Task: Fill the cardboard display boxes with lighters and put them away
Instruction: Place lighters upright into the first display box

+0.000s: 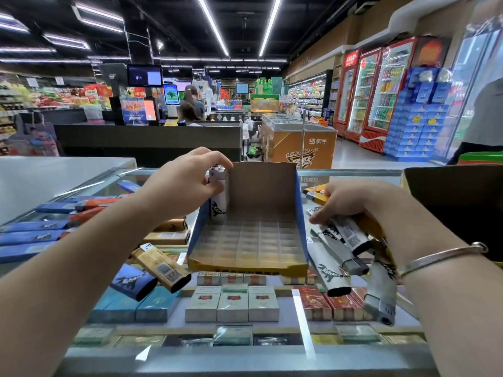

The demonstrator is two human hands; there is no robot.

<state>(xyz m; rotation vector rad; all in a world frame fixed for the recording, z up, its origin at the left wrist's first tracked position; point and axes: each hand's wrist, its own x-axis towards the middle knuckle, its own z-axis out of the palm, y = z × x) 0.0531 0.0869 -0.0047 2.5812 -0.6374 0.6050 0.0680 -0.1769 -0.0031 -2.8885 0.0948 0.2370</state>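
— Looking at the far left of the picture, what do you see?

— Blue lighters (32, 236) and orange ones lie flat on the glass tabletop (174, 357). Lower down, a blue lighter (133, 281) and a tan lighter (162, 268) lie side by side, near the left arm.

— What is the left hand doing?

— The left hand (187, 183) is up at the back left corner of the cardboard display box (261, 186). Its fingers (217, 159) and thumb curl round the tops of white lighters (219, 197) and pinch them. Those lighters stand upright inside the box, against its left wall.

— And the box?

— It sits in the middle of the picture on the tabletop. It has blue sides, a tall brown back and a yellow front edge. Its floor is a grid of little holes, and most of them hold nothing.

— What about the right side?

— The right hand (353, 205) is just beside the box. Its fingers (319, 217) curl round a bunch of lighters (345, 240), white, grey and yellow ones, which fan out below the hand. A silver bracelet (441, 257) is on that wrist.

— What is under the glass?

— Rows of small packs (232, 303), pale ones in the middle and red ones to the right.
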